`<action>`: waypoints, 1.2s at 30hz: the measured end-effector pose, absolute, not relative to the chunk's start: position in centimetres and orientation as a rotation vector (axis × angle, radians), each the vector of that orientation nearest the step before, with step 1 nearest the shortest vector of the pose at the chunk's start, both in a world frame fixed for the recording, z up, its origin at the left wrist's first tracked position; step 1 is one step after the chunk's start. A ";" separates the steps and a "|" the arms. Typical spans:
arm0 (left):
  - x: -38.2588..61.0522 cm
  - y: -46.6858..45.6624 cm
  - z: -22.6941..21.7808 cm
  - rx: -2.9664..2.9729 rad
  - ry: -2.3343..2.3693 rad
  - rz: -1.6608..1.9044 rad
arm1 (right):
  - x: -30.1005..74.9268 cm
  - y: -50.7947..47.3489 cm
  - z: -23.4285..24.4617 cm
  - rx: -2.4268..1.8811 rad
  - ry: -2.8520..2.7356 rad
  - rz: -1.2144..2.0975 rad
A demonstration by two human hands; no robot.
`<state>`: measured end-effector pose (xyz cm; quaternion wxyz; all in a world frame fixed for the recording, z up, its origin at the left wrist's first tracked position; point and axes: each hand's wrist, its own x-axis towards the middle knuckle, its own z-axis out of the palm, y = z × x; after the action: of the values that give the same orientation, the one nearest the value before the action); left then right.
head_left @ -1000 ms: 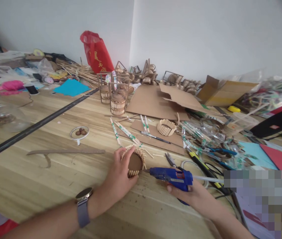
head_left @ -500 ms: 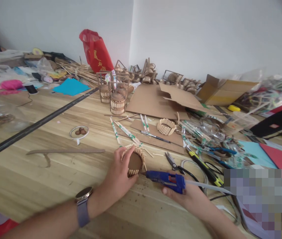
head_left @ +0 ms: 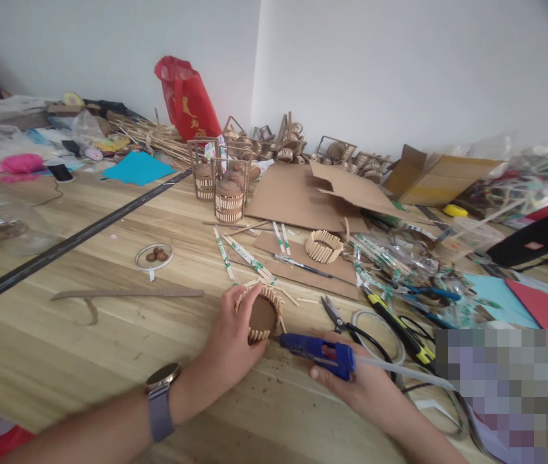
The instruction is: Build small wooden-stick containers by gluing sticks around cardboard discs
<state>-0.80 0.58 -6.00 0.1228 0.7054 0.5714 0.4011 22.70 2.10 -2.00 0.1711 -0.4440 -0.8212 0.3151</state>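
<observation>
On the counter (head_left: 109, 374), near the centre, our left hand (head_left: 230, 335) grips the stick-edged cup (head_left: 263, 314) from its left, fingers curled round the wall and thumb at the near edge. We do well to hold it firmly, keeping that thumb clear of the heat. To its right, our right hand (head_left: 363, 386) is wrapped round the blue glue gun (head_left: 302, 346), its tip by the cup's near right edge; we should apply glue sparingly and steadily. Our left fingers hide part of the cup's wall; whether the tip touches the sticks, and where the trigger finger sits, we cannot tell.
</observation>
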 end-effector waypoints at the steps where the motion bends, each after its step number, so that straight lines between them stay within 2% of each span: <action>1: -0.8 0.6 -6.0 2.057 1.668 1.171 | 22.7 2.1 -2.0 -1.262 -2.339 0.894; 36: -0.8 0.6 -6.0 2.030 1.672 1.153 | 22.5 2.0 -2.6 -1.371 -2.349 0.859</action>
<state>-0.82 0.55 -5.98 0.1346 0.7007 0.5768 0.3978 22.52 2.02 -2.59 0.1442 -0.4755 -0.8150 0.2981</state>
